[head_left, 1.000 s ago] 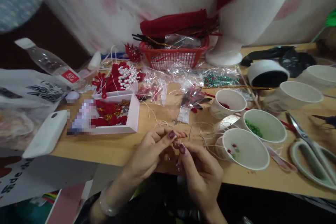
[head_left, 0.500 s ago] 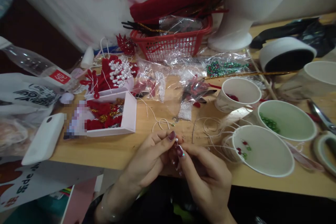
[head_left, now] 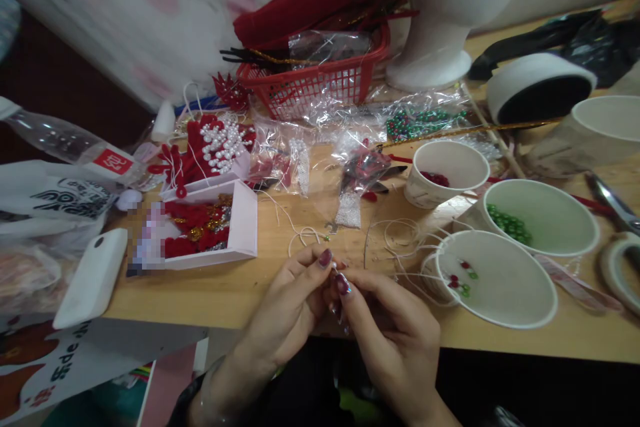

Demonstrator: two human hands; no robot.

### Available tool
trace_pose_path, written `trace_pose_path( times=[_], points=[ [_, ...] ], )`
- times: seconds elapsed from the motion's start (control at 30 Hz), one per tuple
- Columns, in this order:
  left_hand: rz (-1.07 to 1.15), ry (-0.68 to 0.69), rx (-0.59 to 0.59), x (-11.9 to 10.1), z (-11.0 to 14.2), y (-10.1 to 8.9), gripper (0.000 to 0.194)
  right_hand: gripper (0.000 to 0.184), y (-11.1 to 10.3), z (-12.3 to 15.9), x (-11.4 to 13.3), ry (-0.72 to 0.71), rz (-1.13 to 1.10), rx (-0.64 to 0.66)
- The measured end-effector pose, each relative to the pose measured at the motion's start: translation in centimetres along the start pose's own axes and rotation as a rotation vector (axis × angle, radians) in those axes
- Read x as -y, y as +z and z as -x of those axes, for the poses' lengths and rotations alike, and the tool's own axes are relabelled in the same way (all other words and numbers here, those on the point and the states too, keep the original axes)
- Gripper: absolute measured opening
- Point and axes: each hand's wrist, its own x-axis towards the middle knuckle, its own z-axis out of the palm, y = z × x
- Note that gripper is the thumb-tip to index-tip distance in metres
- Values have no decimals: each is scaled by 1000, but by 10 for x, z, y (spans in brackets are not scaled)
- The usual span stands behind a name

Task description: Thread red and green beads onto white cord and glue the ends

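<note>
My left hand [head_left: 293, 303] and my right hand [head_left: 393, 327] meet at the near edge of the wooden table [head_left: 235, 290], fingertips pinched together on a small pearl bead [head_left: 334, 267] and a thin white thread [head_left: 400, 247]. The thread loops loosely over the table toward a paper cup [head_left: 500, 287] holding a few red and green beads. Both hands have dark red nails and are closed in a pinch.
Cups with green beads [head_left: 543, 220] and red beads [head_left: 447, 173] stand on the right, scissors [head_left: 617, 213] beyond. A white box of red ornaments [head_left: 210, 230], a pearl bundle [head_left: 220, 143], a red basket [head_left: 320, 83], plastic bags, a bottle [head_left: 75, 143] and a white device [head_left: 90, 277] crowd the left.
The view has dipped and shifted slightly, so things on the table sit a little higher and to the left. My hands stay pinched together on the bead and thread.
</note>
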Motion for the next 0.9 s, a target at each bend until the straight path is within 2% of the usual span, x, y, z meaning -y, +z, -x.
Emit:
trace_pose_path(
  times=[0.3, 0.9],
  points=[
    [-55, -18, -16, -1, 1, -1, 26, 21, -2, 0, 1, -12, -15, 10],
    [94, -105, -40, -3, 1, 1, 32, 15, -2, 0, 0, 11, -41, 29]
  ],
)
